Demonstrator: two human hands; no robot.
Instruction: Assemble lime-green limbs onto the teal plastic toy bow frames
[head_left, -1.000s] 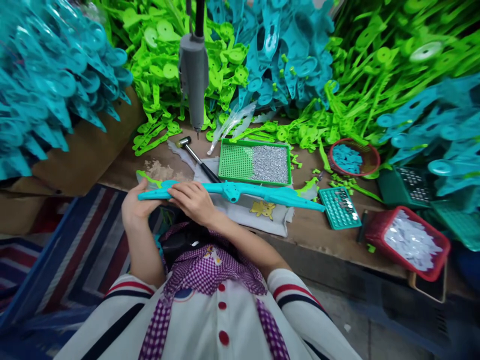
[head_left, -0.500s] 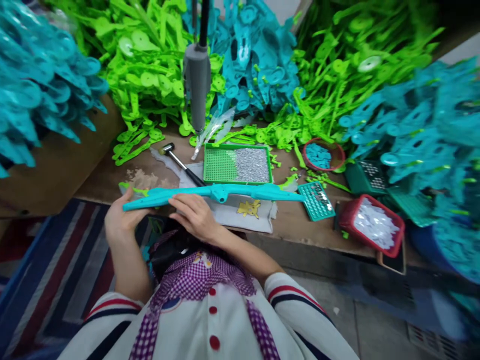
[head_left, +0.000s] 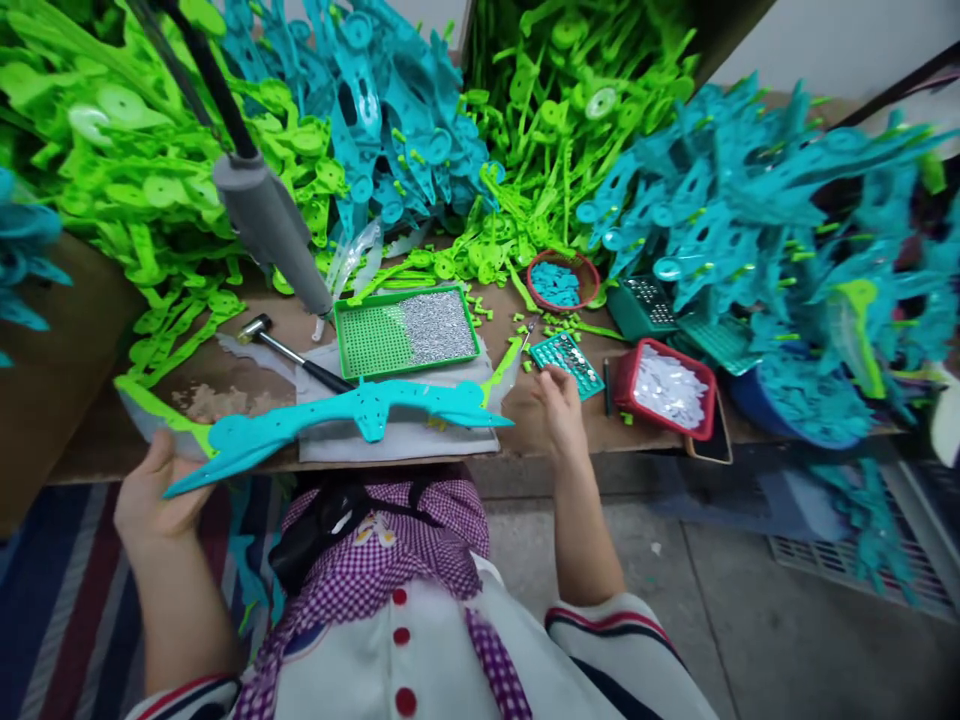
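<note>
My left hand [head_left: 161, 490] grips the left end of a long turquoise plastic bow-shaped piece [head_left: 371, 408], thumb on top and fingers beneath. Lime-green arms with clear film, such as the left one [head_left: 161, 420], stick out at both ends of it. The piece lies level above a pale cloth [head_left: 397, 447] at the table's front edge. My right hand [head_left: 561, 408] is off the piece, just in front of a small teal tray [head_left: 589, 377] of shiny metal parts. Its fingers are curled together; whether something small is between them is hidden.
A grey hanging screwdriver [head_left: 274, 230] points down over the left side. Behind the piece are a rubber-headed hammer [head_left: 300, 358] and a green tray of screws [head_left: 375, 340]. Rightward stand a round basket [head_left: 596, 285] and a red tub [head_left: 626, 385]. Green and turquoise parts [head_left: 405, 110] pile up behind.
My right hand has left the turquoise piece and moved right to the teal tray. My left hand still holds the piece, its green arms now spread outward. The view has turned right.
</note>
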